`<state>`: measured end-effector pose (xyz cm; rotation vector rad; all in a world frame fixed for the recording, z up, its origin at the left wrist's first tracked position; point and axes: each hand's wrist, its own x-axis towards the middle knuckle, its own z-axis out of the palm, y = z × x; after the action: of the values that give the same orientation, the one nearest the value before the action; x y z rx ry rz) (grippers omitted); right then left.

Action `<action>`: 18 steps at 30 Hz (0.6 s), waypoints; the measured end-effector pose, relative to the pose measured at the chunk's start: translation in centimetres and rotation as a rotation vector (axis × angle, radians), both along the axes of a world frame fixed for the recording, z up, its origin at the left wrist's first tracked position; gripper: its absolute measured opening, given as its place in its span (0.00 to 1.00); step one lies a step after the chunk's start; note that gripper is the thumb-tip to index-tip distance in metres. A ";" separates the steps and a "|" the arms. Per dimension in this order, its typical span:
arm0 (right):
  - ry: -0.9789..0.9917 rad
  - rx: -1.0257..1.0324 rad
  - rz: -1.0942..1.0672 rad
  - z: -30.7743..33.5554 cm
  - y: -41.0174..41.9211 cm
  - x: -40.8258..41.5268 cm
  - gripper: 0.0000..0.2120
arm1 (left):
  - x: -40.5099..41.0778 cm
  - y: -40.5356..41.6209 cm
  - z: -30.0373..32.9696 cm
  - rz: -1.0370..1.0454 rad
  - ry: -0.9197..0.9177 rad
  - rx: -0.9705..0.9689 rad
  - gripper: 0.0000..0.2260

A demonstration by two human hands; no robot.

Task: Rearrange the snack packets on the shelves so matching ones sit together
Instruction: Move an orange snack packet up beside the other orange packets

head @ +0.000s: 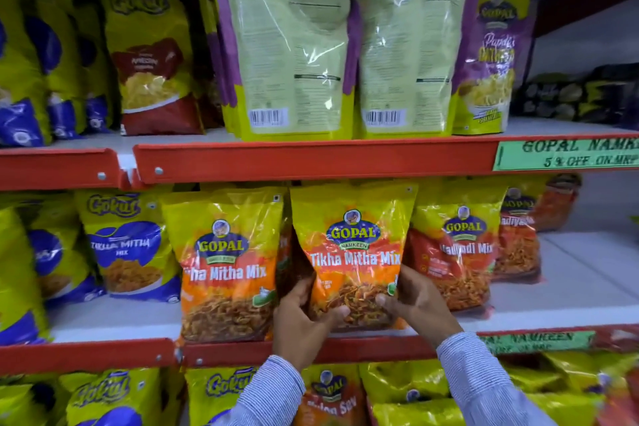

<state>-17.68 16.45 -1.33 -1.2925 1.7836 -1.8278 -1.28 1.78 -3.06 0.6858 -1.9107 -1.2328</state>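
An orange and yellow Gopal Tikha Mitha Mix packet point(352, 245) stands upright on the middle shelf point(304, 351). My left hand point(304, 325) grips its lower left edge and my right hand point(418, 301) grips its lower right edge. A matching Tikha Mitha Mix packet point(224, 259) stands just to its left, touching it. To the right stands a red Gopal Nadiyadi Mix packet point(456, 252), with another like it behind point(518, 242). Blue Gokul Tikha Mitha Mix packets point(128, 245) fill the left of the shelf.
On the upper shelf point(311, 157) two large packets point(345, 38) show their backs, beside a purple Gopal packet point(491, 59) and a red Gokul packet point(152, 62). Green price labels point(567, 154) hang at right. The bottom shelf holds Gokul and Gopal packets point(328, 394).
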 end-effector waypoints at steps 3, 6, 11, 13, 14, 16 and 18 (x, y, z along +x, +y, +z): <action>-0.039 0.047 0.019 -1.6 -0.1 -0.7 0.34 | -0.2 0.0 -0.8 0.005 -0.088 -0.002 0.28; -0.059 0.032 0.034 -2.0 0.2 -1.0 0.34 | 0.1 0.0 0.0 0.051 -0.161 -0.078 0.43; 0.277 -0.159 -0.534 2.1 0.2 -0.2 0.22 | 0.3 1.2 4.8 0.273 0.061 -0.541 0.32; 0.523 -0.233 -0.725 5.5 -0.3 0.1 0.15 | -0.9 1.2 7.1 0.288 0.157 -0.818 0.24; 0.636 -0.232 -0.751 7.0 -0.9 0.0 0.14 | -1.8 0.8 8.0 0.295 0.164 -0.924 0.20; 0.806 -0.165 -0.782 8.7 -2.1 -1.1 0.13 | -3.4 -0.3 9.8 0.325 0.072 -1.070 0.17; 0.859 -0.036 -0.826 9.5 -2.9 -2.1 0.12 | -4.4 -1.2 11.2 0.357 -0.101 -1.110 0.18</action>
<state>-19.77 13.53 8.22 -1.6593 3.1202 -1.7384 -5.65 0.55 8.15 0.4254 -2.0502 0.1584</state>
